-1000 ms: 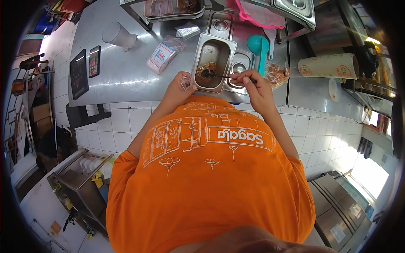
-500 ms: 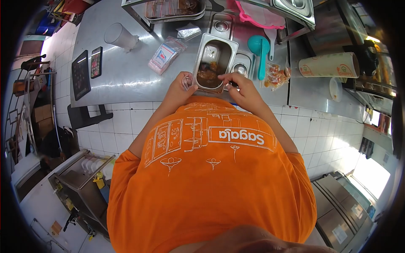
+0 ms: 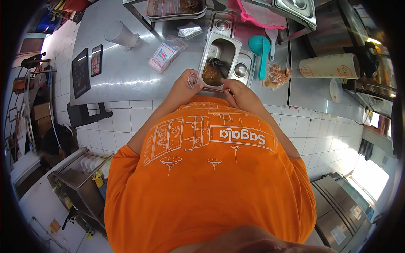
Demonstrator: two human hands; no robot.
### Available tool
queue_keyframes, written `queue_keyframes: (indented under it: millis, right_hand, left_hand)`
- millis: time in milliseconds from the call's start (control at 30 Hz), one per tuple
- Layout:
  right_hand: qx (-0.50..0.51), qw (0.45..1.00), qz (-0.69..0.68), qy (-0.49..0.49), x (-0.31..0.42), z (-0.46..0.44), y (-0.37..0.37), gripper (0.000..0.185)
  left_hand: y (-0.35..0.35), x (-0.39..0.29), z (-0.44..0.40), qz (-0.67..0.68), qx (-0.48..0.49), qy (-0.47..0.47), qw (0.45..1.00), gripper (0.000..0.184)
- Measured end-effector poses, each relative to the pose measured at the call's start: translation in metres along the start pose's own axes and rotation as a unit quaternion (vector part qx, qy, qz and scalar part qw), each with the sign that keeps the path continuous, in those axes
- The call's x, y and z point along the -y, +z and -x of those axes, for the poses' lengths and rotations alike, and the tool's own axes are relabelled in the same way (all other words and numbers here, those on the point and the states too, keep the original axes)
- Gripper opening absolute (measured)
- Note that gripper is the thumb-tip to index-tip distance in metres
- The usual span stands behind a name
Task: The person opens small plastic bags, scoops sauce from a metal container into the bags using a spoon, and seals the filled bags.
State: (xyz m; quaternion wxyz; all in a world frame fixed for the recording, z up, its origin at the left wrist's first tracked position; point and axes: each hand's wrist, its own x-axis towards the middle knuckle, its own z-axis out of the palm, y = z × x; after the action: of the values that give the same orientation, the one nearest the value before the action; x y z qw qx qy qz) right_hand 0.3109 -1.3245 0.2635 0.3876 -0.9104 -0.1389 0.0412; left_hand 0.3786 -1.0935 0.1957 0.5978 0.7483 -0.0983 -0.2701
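Note:
A deep steel pan stands near the table's front edge, tilted a little in view, with brown sauce at its near end. At the pan's left side my left hand is closed on a small clear plastic bag. My right hand, at the pan's near right corner, grips the handle of a dark spoon. The spoon's head lies inside the pan, above the sauce.
Left on the steel table are a tablet, a phone, cups and a pink-white packet. To the right are a lidded pan, a turquoise scoop, a food bag and a paper roll.
The spoon has swung from pointing left to pointing away, toward the pan's far end. My right hand has moved nearer the pan's front corner. The pan has shifted slightly right.

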Motion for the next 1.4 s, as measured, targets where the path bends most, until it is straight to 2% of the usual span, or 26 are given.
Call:
queue_keyframes:
  millis: [200,300,400,600,700,800,900,1000,1100,1200,1300,1400]
  right_hand:
    - [0.001,0.999,-0.024,0.022,0.003,0.01,0.009,0.024]
    - [-0.009,0.997,-0.061,0.045,0.007,0.013,0.011,0.023]
    - [-0.011,0.992,-0.101,0.08,0.003,0.013,0.015,0.021]
    - [-0.084,0.949,-0.284,0.109,-0.005,0.007,0.031,0.024]
    - [-0.103,0.91,-0.381,0.126,0.0,0.001,0.035,0.026]
    - [-0.103,0.888,-0.433,0.119,0.005,-0.001,0.032,0.026]
    - [-0.039,0.91,-0.399,0.108,0.007,0.001,0.025,0.031]
    - [-0.025,0.906,-0.409,0.106,0.012,0.002,0.018,0.033]
    - [-0.058,0.906,-0.414,0.072,0.01,0.004,0.016,0.029]
    - [-0.084,0.89,-0.442,0.081,0.015,0.007,0.006,0.031]
    - [-0.132,0.855,-0.489,0.111,0.022,0.009,-0.006,0.035]
    - [-0.186,0.82,-0.526,0.127,0.022,0.01,-0.012,0.035]
  left_hand:
    - [0.013,0.009,-0.001,0.033,-0.016,0.014,0.999,0.037]
    - [0.017,0.01,-0.002,0.096,-0.011,-0.013,0.995,0.038]
    - [0.014,-0.012,0.004,0.129,-0.002,-0.091,0.987,0.039]
    - [0.02,0.005,0.004,0.152,-0.01,-0.023,0.988,0.04]
    - [0.016,-0.006,0.007,0.171,0.011,-0.067,0.983,0.039]
    - [0.012,-0.005,0.008,0.146,0.025,-0.109,0.983,0.039]
    - [0.012,-0.003,0.008,0.155,0.02,-0.091,0.984,0.039]
    - [0.015,-0.006,0.009,0.187,0.007,-0.07,0.98,0.04]
    - [0.017,-0.009,0.008,0.212,-0.003,-0.073,0.974,0.042]
    - [0.016,-0.013,0.006,0.223,-0.01,-0.067,0.973,0.043]
    - [0.018,-0.003,-0.001,0.278,-0.027,-0.035,0.96,0.044]
    - [0.011,0.002,-0.003,0.241,-0.018,-0.046,0.969,0.044]
